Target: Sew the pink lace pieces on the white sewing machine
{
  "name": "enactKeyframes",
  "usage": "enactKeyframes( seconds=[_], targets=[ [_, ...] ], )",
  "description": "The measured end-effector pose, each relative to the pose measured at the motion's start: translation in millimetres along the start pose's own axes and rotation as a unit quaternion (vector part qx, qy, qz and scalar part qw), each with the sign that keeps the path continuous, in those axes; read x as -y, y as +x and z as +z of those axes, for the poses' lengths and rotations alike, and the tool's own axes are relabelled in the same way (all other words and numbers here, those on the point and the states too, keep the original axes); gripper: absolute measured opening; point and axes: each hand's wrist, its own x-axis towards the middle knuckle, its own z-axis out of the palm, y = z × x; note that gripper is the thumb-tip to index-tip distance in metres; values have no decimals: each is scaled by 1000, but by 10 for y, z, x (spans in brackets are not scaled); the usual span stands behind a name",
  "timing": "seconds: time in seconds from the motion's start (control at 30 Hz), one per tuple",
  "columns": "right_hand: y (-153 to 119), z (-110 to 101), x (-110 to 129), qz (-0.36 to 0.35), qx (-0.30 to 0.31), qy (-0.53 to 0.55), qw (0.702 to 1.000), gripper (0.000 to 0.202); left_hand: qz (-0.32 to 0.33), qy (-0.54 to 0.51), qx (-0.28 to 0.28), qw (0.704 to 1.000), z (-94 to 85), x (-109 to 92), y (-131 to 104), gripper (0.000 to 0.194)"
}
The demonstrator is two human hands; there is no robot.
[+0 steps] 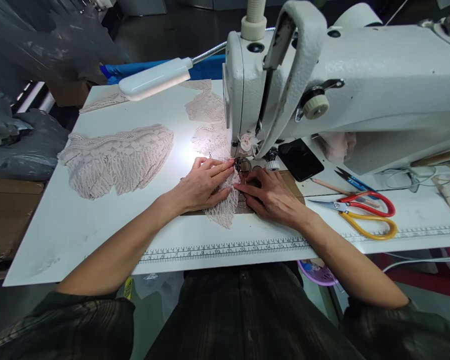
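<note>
A strip of pale pink lace (pixel 225 212) runs under the presser foot of a white sewing machine (pixel 243 85). My left hand (pixel 202 185) lies flat on the lace, fingers stretched toward the needle area. From the other side, my right hand (pixel 272 195) rests at the lace's right edge; its fingers are bent but apart, the index fingertip touching the lace. A round metal piece (pixel 243 165) by the foot partly hides the needle. Behind the needle area, more lace (pixel 210 140) trails away from me. A small pink fabric flower (pixel 248 143) hangs on the machine head.
Stacked lace pieces (pixel 120 160) lie at the left of the white table (pixel 60 240). A lamp (pixel 155 79) reaches over them. To the right are a black phone (pixel 301 159), red-and-yellow scissors (pixel 363 210), blue thread snips (pixel 354 180) and a pencil (pixel 332 187). A printed ruler (pixel 217 251) follows the front edge.
</note>
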Motion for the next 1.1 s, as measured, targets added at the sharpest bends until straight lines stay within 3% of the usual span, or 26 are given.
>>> enactKeyframes(
  seconds=[0.67, 0.93, 1.1],
  targets=[
    [-23, 53, -49, -11, -32, 34, 999, 34, -26, -3, -6, 1000, 18, -73, -1, 47],
    [-10, 14, -58, -24, -17, 11, 1000, 33, 50, 63, -105, 991, 50, -133, 11, 24],
    [-1, 20, -53, -14, -18, 5, 1000, 33, 61, 37, -87, 994, 13, -96, -12, 26]
  ],
)
